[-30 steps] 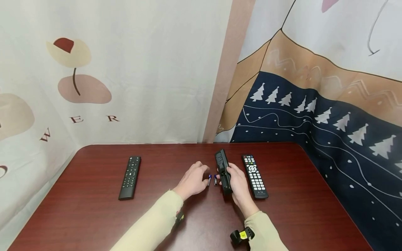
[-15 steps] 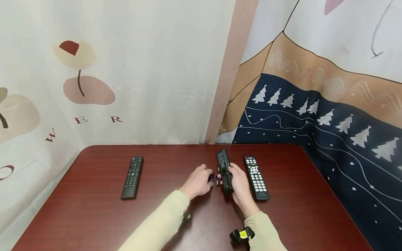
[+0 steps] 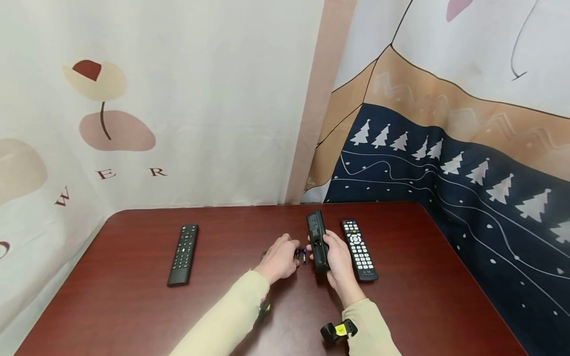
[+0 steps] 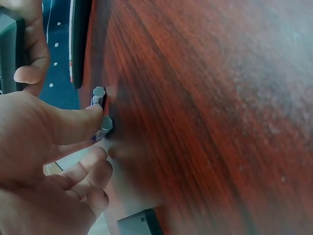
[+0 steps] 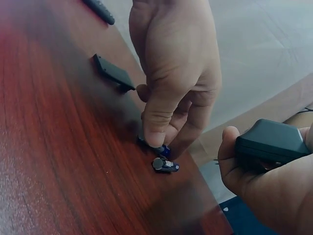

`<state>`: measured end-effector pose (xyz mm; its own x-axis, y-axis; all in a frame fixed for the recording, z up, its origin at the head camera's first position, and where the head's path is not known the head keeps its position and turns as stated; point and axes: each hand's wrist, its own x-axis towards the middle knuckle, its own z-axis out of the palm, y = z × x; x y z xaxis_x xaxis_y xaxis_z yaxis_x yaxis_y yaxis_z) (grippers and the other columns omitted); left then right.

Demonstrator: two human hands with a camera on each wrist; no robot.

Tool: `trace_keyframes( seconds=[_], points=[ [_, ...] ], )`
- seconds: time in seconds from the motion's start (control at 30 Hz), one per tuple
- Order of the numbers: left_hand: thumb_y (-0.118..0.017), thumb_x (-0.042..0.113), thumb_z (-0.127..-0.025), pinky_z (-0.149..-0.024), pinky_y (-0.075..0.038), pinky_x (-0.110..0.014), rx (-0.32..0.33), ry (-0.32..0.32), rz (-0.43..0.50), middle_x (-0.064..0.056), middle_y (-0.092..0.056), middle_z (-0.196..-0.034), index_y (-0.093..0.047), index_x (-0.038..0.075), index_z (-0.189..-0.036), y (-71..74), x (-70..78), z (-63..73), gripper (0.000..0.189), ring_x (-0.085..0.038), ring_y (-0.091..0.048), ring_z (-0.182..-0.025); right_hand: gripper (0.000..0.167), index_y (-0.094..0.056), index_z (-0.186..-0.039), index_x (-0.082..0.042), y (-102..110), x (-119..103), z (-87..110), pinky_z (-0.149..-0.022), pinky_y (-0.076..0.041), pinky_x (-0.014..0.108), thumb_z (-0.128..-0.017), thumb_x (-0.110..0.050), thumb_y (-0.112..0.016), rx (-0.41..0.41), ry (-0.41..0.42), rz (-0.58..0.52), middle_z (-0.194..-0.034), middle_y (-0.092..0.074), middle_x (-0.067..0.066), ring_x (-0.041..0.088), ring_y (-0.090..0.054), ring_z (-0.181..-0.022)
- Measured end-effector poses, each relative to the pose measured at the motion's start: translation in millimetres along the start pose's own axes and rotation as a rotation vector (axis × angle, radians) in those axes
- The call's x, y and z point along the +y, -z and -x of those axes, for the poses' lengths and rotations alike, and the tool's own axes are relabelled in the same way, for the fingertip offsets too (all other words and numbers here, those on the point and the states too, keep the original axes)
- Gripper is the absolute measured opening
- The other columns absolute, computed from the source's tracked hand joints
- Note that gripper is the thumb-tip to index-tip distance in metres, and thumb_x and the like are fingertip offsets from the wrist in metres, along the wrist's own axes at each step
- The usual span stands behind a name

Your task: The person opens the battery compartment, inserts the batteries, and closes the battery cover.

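My right hand [image 3: 339,259] holds a black remote control [image 3: 317,242] above the table, its back turned up and its battery compartment uncovered. Just left of it, my left hand [image 3: 280,257] is low over the tabletop, thumb and fingertips pinching a small blue-and-silver battery [image 4: 104,128]. A second battery [image 3: 304,256] lies beside that one, between the two hands. In the right wrist view this second battery [image 5: 165,165] rests on the wood near my left fingertips. A flat black battery cover [image 5: 115,72] lies behind the left hand and is mostly hidden by it in the head view.
One black remote [image 3: 183,254] lies face up at the left of the brown table [image 3: 133,316]. Another remote with white buttons [image 3: 359,249] lies close to the right hand. Printed curtains hang behind the table's far edge.
My left hand has moved slightly right, and its thumb and fingers have come round the nearer battery. The right hand still holds the remote in about the same place.
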<state>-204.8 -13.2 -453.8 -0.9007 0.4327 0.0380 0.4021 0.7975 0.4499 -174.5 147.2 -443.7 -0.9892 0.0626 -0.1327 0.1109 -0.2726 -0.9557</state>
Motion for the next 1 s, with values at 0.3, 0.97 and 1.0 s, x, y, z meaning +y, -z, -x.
trace_keyframes(
  seconds=[0.3,0.97,1.0],
  points=[
    [-0.085,0.007,-0.083,-0.073,-0.053,-0.038,-0.005,0.056,0.132,-0.006,-0.054,-0.09,-0.063,0.008,-0.108,-1.7,-1.2,0.0,0.034,-0.021,-0.054,-0.082,0.045,-0.045,-0.147,0.005,-1.8,-1.3,0.0,-0.074,-0.059,0.031,-0.109,-0.015,-0.03,0.022,-0.014,-0.046,-0.134,-0.058,0.032,0.017,-0.071,-0.089],
    [-0.076,0.001,-0.089,-0.068,-0.049,-0.033,0.154,0.087,0.242,-0.002,-0.061,-0.084,-0.06,0.008,-0.1,-5.4,-11.9,6.7,0.02,-0.018,-0.055,-0.076,0.045,-0.041,-0.15,0.002,-3.6,5.8,2.0,-0.078,-0.06,0.031,-0.111,-0.017,-0.028,0.022,-0.047,-0.097,-0.136,-0.059,0.027,0.019,-0.071,-0.093],
    [-0.075,0.0,-0.09,-0.067,-0.048,-0.032,0.171,0.089,0.256,-0.002,-0.06,-0.082,-0.061,0.007,-0.1,-4.8,-11.9,7.0,0.019,-0.018,-0.055,-0.074,0.045,-0.041,-0.15,0.002,-4.0,6.1,1.9,-0.078,-0.06,0.031,-0.111,-0.017,-0.028,0.02,-0.046,-0.102,-0.135,-0.059,0.027,0.019,-0.071,-0.093]
  ],
)
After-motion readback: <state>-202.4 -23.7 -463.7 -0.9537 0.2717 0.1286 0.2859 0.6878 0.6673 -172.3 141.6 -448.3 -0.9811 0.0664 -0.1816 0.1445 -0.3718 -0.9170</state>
